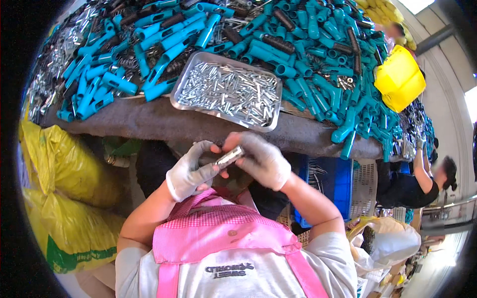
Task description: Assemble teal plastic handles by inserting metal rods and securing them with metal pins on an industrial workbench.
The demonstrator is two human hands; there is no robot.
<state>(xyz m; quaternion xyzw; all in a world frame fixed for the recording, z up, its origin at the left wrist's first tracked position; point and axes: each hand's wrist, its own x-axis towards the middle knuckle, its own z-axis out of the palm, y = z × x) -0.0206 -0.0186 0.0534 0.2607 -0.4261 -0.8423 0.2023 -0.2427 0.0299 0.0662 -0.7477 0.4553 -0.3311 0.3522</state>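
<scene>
The short metal piece (229, 157) sits up off the table (149, 117), in the gap between the two gloved hands, and its slant is what any next move would seem to turn on: its long axis runs from a near end at the left hand (193, 171) up and away to a far end by the right hand (262, 161). The left fingers look clamped on that near end, thumb against it; the right fingers are curled around the far end, thumb just beside or touching it (blur and overlap leave me unable to tell whether they grip). Neither hand is clearly nearer, since each has its own end. Straight beyond the hands, at the table's front edge, lies the metal tray (213, 115) of small silvery pins (228, 92), well apart from the fingers and slightly closer to the right ones, with teal tubes (119, 83) heaped behind and to both sides.
</scene>
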